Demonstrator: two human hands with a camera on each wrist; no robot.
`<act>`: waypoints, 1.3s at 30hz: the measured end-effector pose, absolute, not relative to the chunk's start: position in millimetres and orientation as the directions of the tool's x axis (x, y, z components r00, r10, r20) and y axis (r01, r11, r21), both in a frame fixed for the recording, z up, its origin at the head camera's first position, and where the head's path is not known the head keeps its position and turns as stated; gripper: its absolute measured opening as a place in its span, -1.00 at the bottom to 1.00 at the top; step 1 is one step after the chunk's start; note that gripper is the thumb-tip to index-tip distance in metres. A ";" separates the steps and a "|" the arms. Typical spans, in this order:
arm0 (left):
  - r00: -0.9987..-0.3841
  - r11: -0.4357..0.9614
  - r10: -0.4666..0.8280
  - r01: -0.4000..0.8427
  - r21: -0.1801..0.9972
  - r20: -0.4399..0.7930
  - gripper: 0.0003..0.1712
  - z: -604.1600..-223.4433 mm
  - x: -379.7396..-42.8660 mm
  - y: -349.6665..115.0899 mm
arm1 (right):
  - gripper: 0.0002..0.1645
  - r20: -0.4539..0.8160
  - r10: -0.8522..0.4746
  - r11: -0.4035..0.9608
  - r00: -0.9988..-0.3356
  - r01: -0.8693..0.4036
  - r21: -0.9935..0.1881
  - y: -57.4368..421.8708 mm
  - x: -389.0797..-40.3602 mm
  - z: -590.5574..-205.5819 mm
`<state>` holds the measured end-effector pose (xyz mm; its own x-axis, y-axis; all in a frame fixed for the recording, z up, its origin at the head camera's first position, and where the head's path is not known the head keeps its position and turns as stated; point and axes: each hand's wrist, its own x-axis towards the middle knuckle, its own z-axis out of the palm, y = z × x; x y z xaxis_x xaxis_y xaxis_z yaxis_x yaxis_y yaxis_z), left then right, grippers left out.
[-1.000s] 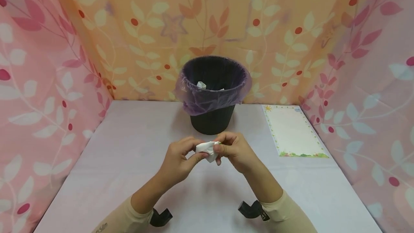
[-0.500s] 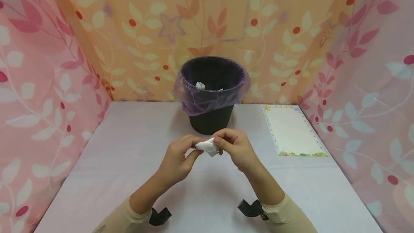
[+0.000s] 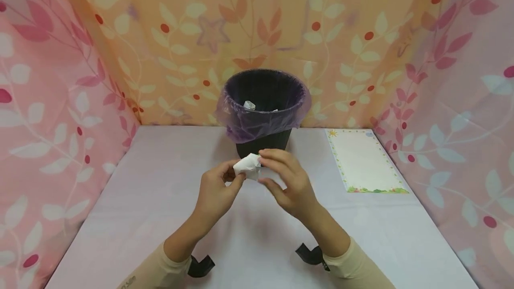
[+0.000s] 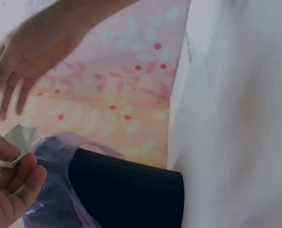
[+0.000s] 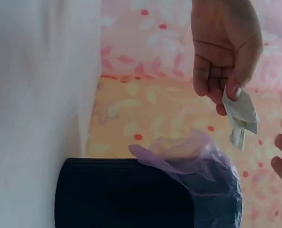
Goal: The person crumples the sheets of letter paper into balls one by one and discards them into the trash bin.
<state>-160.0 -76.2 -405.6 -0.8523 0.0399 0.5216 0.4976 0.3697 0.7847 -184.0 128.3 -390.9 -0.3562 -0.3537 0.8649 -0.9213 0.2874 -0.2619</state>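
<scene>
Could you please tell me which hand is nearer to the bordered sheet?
Right. The right hand is left of the bordered sheet; the left hand, pinching white paper, is farther left.

On the surface (image 3: pixel 160 182), a wastebasket (image 3: pixel 267 143) stands before a curtain (image 3: pixel 160 57), paper scraps (image 3: pixel 249 105) inside; a paper sheet (image 3: pixel 365 162) lies right, left hand (image 3: pixel 214 189) and right hand (image 3: pixel 291 184) in front.

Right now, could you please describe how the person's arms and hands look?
The left sleeve and right sleeve are beige; the left one carries small dark lettering, not fully readable. Beside the left sleeve shows a black angled bracket, beside the right a similar bracket. The left hand and right hand are ungloved.
</scene>
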 end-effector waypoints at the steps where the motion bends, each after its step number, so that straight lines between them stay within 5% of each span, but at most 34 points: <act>1: -0.860 0.358 0.039 0.488 0.796 0.509 -0.68 -404.2 -159.8 -77.2 | -0.41 0.871 -0.405 0.313 -0.277 -0.937 -0.153 127.6 -184.1 -390.3; 4: -0.857 0.292 0.081 0.508 0.810 0.509 -0.59 -400.3 -159.0 -79.4 | -0.27 0.818 -0.530 0.340 -0.226 -0.940 -0.039 126.1 -185.6 -390.4; 9: -0.827 0.161 0.167 0.560 0.813 0.536 -0.39 -395.6 -156.1 -78.6 | -0.24 0.813 -0.506 0.354 -0.287 -0.929 -0.108 128.3 -188.7 -395.4; 12: -0.811 0.134 0.194 0.580 0.804 0.552 -0.45 -395.8 -153.3 -77.0 | -0.34 0.839 -0.471 0.333 -0.273 -0.935 -0.118 128.7 -188.5 -397.5; 19: -0.687 0.348 0.289 0.724 0.595 0.667 -0.52 -397.3 -151.5 -80.0 | -0.67 0.858 -0.486 0.345 -0.166 -0.938 0.014 132.9 -188.6 -396.2; 24: -0.584 0.403 0.409 0.805 0.435 0.701 -0.49 -394.7 -152.8 -84.8 | -0.68 0.823 -0.547 0.402 -0.156 -0.911 0.095 138.5 -189.0 -399.7; 32: -0.458 0.429 0.498 0.868 0.249 0.736 -0.49 -395.5 -154.8 -87.6 | -0.68 0.801 -0.552 0.407 -0.232 -0.913 0.016 138.0 -183.1 -397.8; 39: -0.529 0.369 0.432 0.843 0.392 0.731 -0.46 -388.3 -157.8 -98.3 | -0.44 0.705 -0.560 0.410 -0.435 -0.885 -0.221 131.5 -167.7 -387.8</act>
